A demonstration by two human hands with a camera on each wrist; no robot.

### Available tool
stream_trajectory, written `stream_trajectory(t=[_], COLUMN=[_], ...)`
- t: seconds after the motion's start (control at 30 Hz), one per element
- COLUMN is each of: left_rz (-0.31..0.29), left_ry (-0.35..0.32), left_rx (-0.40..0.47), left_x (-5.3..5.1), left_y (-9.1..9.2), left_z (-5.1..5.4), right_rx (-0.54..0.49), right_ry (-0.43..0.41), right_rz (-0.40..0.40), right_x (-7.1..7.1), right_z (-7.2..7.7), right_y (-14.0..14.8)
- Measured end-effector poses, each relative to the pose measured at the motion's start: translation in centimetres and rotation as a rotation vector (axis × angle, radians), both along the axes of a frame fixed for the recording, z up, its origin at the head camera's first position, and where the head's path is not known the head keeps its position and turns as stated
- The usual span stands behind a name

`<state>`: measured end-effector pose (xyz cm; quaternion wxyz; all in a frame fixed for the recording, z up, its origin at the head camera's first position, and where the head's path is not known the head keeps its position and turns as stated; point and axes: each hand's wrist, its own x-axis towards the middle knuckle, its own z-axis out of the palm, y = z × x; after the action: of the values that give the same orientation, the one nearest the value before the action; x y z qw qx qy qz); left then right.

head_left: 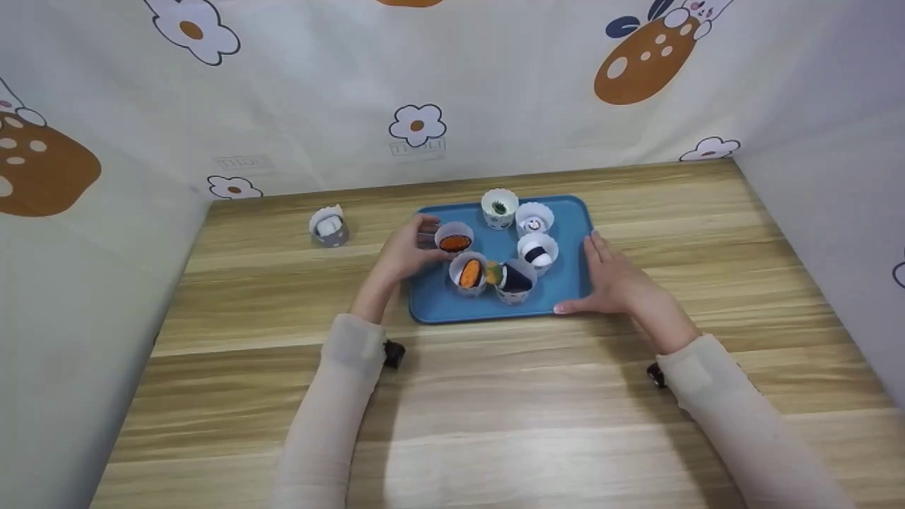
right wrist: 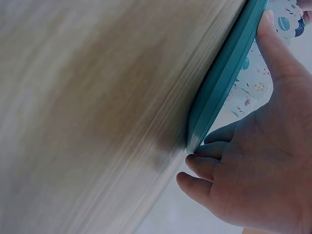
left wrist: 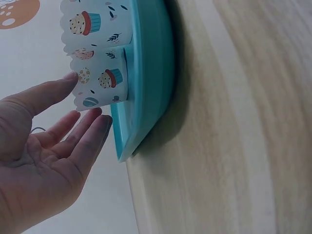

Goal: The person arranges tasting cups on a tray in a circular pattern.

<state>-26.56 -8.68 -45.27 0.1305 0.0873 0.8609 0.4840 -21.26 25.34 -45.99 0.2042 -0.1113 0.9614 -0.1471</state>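
Observation:
A blue tray [head_left: 488, 311] holds several paper cups with toy sushi pieces. My left hand [head_left: 409, 249] is at the tray's left side, thumb and fingers spread about the cup with a red-orange piece [head_left: 454, 242]. In the left wrist view the thumb [left wrist: 66, 83] meets this cup [left wrist: 102, 80] near its scalloped rim, and the fingers lie loosely beside it. My right hand [head_left: 616, 281] rests against the tray's right corner, thumb at the front rim and fingers along the right side. The right wrist view shows its fingers [right wrist: 207, 163] by the tray edge [right wrist: 219, 87].
Also on the tray are cups with an orange piece [head_left: 470, 274], a dark cone roll [head_left: 516, 278], a black-banded white piece [head_left: 539, 253], a white piece [head_left: 534, 223] and something green [head_left: 500, 208]. Left of the tray stands a cup with white pieces [head_left: 329, 227]. A patterned curtain [head_left: 318, 106] backs the table.

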Motion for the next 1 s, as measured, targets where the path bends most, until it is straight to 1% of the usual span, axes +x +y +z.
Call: stream_trajectory(t=[0.17, 0.33, 0.5, 0.63, 0.8, 1.0], left_rz=[0.008, 0.033, 0.069, 0.094, 0.11, 0.138], left_ry=[-0.012, -0.008, 0.013, 0.039, 0.089, 0.113], left_rx=[0.029, 0.065, 0.082, 0.082, 0.084, 0.078], left_x=[-0.1, 0.0, 0.1, -0.1, -0.2, -0.3], left_y=[-0.3, -0.6, -1.1, -1.6, -2.4, -3.6], left_z=[0.2, 0.6, 0.8, 0.7, 0.8, 1.0], right_rx=[-0.001, -0.005, -0.007, -0.009, -0.006, -0.005], right_ry=[0.0, 0.009, 0.019, 0.019, 0.017, 0.014], right_rz=[-0.002, 0.004, 0.018, 0.015, 0.013, 0.009], right_x=[0.0, 0.0, 0.0, 0.0, 0.0, 0.0], right_z=[0.1, 0.0, -0.1, -0.1, -0.1, -0.1], right_y=[0.0, 0.0, 0.1, 0.1, 0.1, 0.1])
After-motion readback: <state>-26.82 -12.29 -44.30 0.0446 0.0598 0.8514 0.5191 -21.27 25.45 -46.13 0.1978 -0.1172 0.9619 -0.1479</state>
